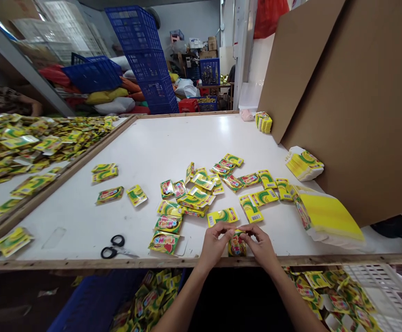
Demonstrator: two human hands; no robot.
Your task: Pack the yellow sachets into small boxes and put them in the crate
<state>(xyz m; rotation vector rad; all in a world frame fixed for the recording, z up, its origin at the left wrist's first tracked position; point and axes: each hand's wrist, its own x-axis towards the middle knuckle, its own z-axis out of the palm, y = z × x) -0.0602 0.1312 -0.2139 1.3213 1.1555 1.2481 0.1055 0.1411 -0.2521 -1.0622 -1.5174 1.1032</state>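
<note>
My left hand (217, 242) and my right hand (259, 243) meet near the table's front edge, both closed on one small printed box (237, 245), yellow and green with red fruit. Thumbs and fingertips pinch its far end, so that end is partly covered. Just beyond the hands lie similar boxes, one flat (222, 216) and another (251, 208) with its barcode up. Left of my left hand rests an open-ended carton (164, 242) with a pale flap. A loose cluster of boxes (195, 196) spreads over the white table (187, 138).
Black-handled scissors (113, 247) lie front left. Stacks of flat cartons (325, 214) stand at right by large cardboard sheets (360, 115). A wooden rail (58, 180) separates a big pile of cartons (45, 143). Filled crates (97, 299) sit below the edge. A person's arm shows far left.
</note>
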